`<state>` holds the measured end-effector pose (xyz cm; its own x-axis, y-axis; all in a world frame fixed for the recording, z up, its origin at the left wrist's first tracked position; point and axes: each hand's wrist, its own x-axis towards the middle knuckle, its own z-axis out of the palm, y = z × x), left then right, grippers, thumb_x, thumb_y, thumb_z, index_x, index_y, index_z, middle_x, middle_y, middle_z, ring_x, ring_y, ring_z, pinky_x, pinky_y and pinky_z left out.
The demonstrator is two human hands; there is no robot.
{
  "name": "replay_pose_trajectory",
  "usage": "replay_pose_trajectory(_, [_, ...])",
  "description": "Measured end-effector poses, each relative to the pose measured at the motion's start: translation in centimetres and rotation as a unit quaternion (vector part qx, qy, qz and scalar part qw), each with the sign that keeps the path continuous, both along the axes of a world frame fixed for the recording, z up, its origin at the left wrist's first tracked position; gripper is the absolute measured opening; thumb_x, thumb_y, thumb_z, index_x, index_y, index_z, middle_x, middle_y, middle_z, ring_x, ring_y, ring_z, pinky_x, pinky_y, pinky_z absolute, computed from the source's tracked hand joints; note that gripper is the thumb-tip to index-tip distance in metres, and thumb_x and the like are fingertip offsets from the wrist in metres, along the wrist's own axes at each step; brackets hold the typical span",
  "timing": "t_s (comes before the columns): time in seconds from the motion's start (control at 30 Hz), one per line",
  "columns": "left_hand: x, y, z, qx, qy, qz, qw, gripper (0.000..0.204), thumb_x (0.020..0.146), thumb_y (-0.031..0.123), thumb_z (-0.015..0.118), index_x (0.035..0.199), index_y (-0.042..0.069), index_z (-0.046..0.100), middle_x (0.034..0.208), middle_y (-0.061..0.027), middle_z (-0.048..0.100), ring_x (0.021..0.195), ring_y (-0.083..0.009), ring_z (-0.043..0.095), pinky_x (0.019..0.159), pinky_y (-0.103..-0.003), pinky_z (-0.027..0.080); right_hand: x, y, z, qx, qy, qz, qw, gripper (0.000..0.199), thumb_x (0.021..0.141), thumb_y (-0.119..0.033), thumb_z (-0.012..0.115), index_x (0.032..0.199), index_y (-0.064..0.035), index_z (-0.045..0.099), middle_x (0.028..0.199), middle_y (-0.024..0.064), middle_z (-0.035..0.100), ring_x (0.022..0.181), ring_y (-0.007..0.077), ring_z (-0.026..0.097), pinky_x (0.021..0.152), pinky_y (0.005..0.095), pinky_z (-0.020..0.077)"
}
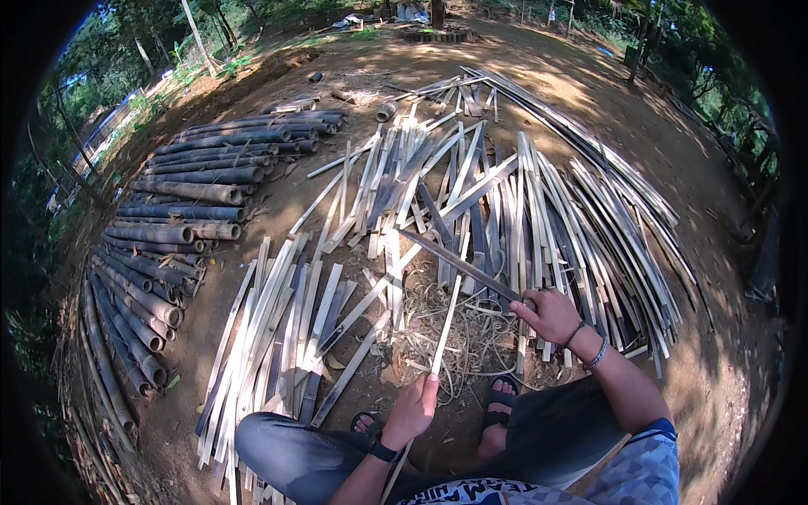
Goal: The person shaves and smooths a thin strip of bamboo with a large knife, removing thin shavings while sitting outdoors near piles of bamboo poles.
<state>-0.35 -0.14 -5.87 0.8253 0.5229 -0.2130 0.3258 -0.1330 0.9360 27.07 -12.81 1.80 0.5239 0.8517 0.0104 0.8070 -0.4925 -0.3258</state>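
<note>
My left hand is clenched around a thin pale bamboo strip, gripping it near its lower part so the strip rises up and away from me, its long axis nearly upright in the view and leaning slightly right toward the top. Its lower end passes through my fist and carries on toward my lap. My right hand is closed on the handle of a long dark blade, which runs up and to the left from that grip, lying slantwise. Blade and strip come closest near the strip's top end; whether the edge touches the strip there I cannot tell. The left hand is the nearer one to the strip, since it holds it; the right hand sits to the right of the strip and a little higher.

Taking the strip as the mark: below and around its base lies a tangle of curled shavings on the dirt ground, with my sandalled feet just right of it. Left of the strip is a fan of split slats, farther left a stack of whole round bamboo poles, and right and beyond it a wide heap of more slats.
</note>
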Motion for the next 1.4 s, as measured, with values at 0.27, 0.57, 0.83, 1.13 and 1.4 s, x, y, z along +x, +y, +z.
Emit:
replay_pose_trajectory(0.27, [-0.5,0.2,1.8,-0.281,-0.011,-0.015,0.96,0.041,0.102,0.04,0.029,0.074,0.012,0.038,0.055,0.0046,0.035,0.043,-0.005,0.034,0.038,-0.023,0.027,-0.8,-0.4,1.1,-0.04,-0.002,0.053,0.998,0.054,0.09,-0.054,0.049,0.079,-0.0036,0.063,0.052,0.0184,0.055,0.058,0.0395,0.06,0.059,0.047,0.0483])
replay_pose_trajectory(0.57, [-0.4,0.5,0.9,-0.355,-0.041,-0.019,0.934,0.04,0.102,0.04,0.027,0.077,0.011,0.038,0.054,0.0049,0.033,0.04,-0.0058,0.031,0.036,-0.022,0.026,-0.5,0.0,1.3,-0.021,-0.046,0.055,0.997,0.054,0.09,-0.055,0.049,0.077,-0.0035,0.063,0.053,0.0185,0.055,0.058,0.0392,0.06,0.059,0.0493,0.0475])
replay_pose_trajectory(0.83, [-0.1,0.4,1.8,-0.366,-0.054,-0.039,0.928,0.041,0.102,0.043,0.026,0.079,0.011,0.04,0.054,0.005,0.031,0.04,-0.0057,0.028,0.037,-0.022,0.023,-0.1,-0.2,2.0,-0.034,-0.02,0.052,0.998,0.057,0.09,-0.055,0.048,0.077,-0.0024,0.062,0.052,0.0185,0.055,0.058,0.0386,0.06,0.059,0.0464,0.0485])
replay_pose_trajectory(1.13, [0.0,0.1,1.7,-0.379,-0.056,-0.047,0.923,0.042,0.102,0.043,0.025,0.08,0.011,0.039,0.053,0.0051,0.03,0.038,-0.0054,0.026,0.036,-0.022,0.023,0.6,-0.4,0.3,0.052,-0.011,0.018,0.998,0.053,0.09,-0.054,0.049,0.079,-0.0033,0.063,0.055,0.0186,0.057,0.06,0.0387,0.061,0.059,0.0482,0.0479])
replay_pose_trajectory(1.4, [0.4,0.2,1.2,-0.462,-0.09,-0.064,0.88,0.041,0.102,0.044,0.028,0.081,0.011,0.041,0.052,0.0052,0.031,0.038,-0.0047,0.028,0.036,-0.021,0.022,0.2,0.2,0.0,0.026,0.06,-0.01,0.998,0.056,0.089,-0.058,0.047,0.078,-0.005,0.063,0.059,0.0197,0.059,0.062,0.0398,0.062,0.062,0.0473,0.0504])
